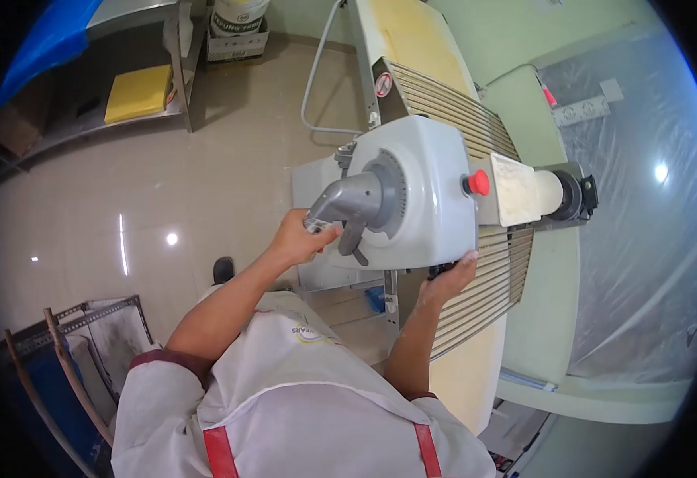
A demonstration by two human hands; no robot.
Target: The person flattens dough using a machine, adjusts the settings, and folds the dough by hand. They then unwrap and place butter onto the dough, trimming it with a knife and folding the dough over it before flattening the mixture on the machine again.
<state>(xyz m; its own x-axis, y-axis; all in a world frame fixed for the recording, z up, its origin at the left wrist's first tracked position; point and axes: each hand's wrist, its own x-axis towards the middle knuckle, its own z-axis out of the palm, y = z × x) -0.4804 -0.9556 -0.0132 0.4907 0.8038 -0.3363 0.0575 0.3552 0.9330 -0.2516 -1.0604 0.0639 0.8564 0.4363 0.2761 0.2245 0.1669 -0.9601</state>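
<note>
Head view, fisheye, looking down over the person's own shoulders at a dough sheeter. Landmark: the white machine housing [432, 187] in mid frame. Left hand [301, 237] sits at the housing's left face, fingers clenched around the tip of the grey lever handle [354, 203], which sticks out from a grey ribbed dial on that face. Right hand [454, 275] is at the housing's lower right corner, fingers curled against a small black knob [439, 271] there; touching it, but whether it is a full grasp cannot be told. Red round button [477, 182] on the housing's right edge, neither hand on it. Wire guard grilles [452, 107] fan out above and below the housing, over the cream conveyor belt [408, 36] that runs past the housing both ways. Cream roller with a black end cap [575, 195] just right of the housing. Plastic sheeting [643, 239] covers the area far right of the housing. Well left of the housing, across the tiled floor: a metal shelf with a yellow pad [137, 93]. Person wears a white jacket with red straps; sleeves end at the elbows.
</note>
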